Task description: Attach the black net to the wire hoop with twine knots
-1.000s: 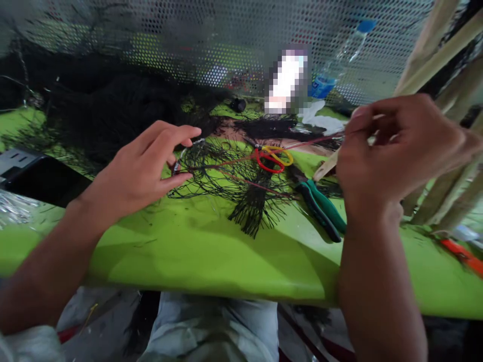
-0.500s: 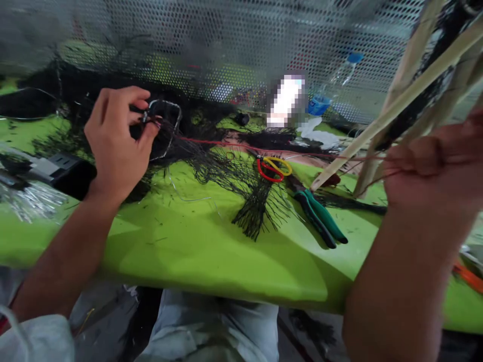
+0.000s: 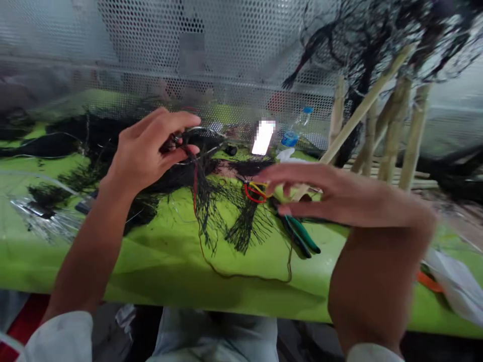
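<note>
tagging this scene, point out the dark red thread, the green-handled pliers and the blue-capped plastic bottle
Dark red thread [image 3: 226, 276]: head view, low on its slack loop.
Green-handled pliers [image 3: 301, 235]: head view, on the green handle.
Blue-capped plastic bottle [image 3: 290, 139]: head view, on the blue label.

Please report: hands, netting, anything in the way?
Left hand gripping wire loop with netting. Red thread slack. Right hand blurred, thumb and forefinger apart; scissors, pliers nearby.

Whitish sleeves — creased, loose-looking cloth — leave the forearms bare. Pale grey-blue clothing covers the lap.
</note>
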`<state>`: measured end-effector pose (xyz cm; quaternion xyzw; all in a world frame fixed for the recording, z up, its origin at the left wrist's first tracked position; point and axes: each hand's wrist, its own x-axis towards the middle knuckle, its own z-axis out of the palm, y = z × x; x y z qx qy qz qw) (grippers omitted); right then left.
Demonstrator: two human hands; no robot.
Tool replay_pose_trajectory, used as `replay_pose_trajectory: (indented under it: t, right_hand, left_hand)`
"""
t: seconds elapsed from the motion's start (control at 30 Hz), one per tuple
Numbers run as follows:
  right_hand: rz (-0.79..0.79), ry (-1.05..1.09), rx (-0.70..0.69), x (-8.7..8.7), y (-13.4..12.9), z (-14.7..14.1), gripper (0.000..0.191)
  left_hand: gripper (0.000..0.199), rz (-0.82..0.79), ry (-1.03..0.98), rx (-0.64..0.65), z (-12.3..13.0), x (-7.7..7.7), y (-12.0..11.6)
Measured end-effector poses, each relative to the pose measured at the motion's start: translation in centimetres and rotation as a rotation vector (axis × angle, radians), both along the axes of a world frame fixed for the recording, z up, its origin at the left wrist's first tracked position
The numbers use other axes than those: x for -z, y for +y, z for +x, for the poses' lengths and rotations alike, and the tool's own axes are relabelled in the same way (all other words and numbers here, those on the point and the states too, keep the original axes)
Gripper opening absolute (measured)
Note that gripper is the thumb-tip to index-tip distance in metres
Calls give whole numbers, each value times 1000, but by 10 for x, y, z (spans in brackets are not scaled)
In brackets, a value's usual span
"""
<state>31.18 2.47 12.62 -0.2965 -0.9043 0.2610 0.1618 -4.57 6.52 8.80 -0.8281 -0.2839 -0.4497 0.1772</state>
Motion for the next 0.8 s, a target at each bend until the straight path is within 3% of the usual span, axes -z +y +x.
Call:
replay_pose_trajectory:
  t: [0.1,0.17,0.23,0.33,0.57,0.8]
  right_hand:
    - [242,438,255,-1,0,-36,53]
    - [262,527,227,2,1,-57,46]
    - [311,500,142,5,0,-68,30]
    - [462,414,103,7,-2,-73,21]
    - [453,397,218,11,0,-69,15]
    - [466,518,100,15,8,-67,28]
  left_hand:
    - [35,28,13,22,17,-15,-6]
    - [36,113,-22,94,30,-17,-8]
    - [38,166,-65,171,39,-16,-10]
    - [37,150,-74,154,46,-12,-11]
    - [36,116,-43,156,47,-3,-6]
    - [30,62,-97,245,49,5,4]
